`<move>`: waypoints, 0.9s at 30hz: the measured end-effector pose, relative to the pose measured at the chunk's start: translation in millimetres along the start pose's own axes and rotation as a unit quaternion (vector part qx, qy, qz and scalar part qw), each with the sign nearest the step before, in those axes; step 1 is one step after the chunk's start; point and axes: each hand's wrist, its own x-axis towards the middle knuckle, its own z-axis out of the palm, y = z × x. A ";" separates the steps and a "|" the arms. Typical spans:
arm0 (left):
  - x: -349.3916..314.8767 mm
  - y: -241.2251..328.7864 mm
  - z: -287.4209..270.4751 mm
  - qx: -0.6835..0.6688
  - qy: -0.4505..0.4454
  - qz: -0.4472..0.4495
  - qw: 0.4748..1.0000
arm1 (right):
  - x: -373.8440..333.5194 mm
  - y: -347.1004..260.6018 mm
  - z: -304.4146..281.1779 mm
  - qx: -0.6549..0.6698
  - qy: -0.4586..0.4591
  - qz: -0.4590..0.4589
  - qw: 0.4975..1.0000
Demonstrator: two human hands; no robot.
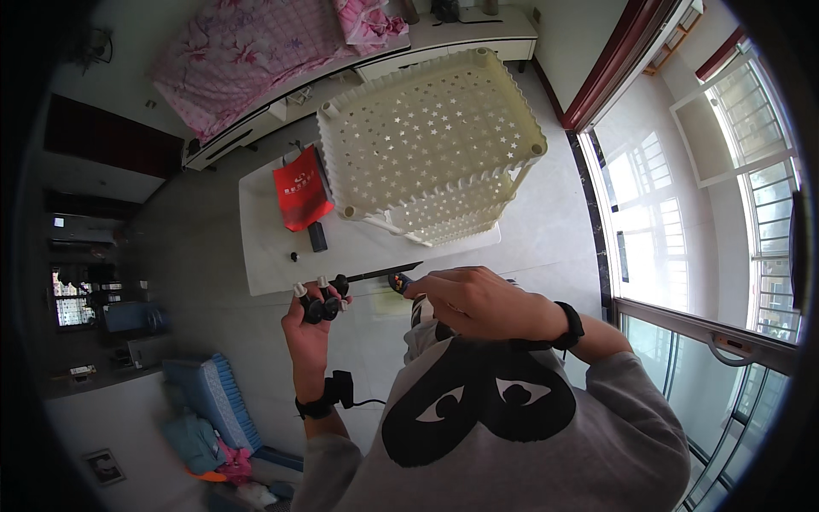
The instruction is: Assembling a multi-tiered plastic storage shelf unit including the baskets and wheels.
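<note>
My left hand [305, 334] is closed around several small casters [313, 309], with black round wheels and short white stems. They stick up above its fingers. My right hand [467, 299] is held in front of my chest with its fingers curled and pressed together. Its back faces up and hides whatever may be between the fingertips. A dark narrow strip [384, 272] runs between the two hands; its kind cannot be made out. Beyond them, a cream plastic rack [418, 136] with star-shaped holes and scalloped edges stands on a low white table [264, 256].
Beside the rack on the table are a red bag [301, 192], a small black box [317, 236] and a small black piece [294, 256]. A long cabinet [478, 38] with a pink floral cloth [247, 51] lies behind. Glass sliding doors [682, 367] are at right, a blue cushion [213, 401] at lower left.
</note>
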 end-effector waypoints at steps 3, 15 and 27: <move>-3.3 -13.7 36.6 0.028 -0.091 -0.030 0.995 | -7.4 -1.8 4.5 0.080 -0.034 0.122 0.989; -10.0 -62.5 137.8 0.032 -0.204 -0.088 0.974 | -63.6 19.5 4.2 0.504 0.099 0.240 0.824; -2.7 -97.0 177.1 0.275 -0.246 0.052 0.928 | -93.7 49.2 -6.1 0.699 0.249 0.211 0.636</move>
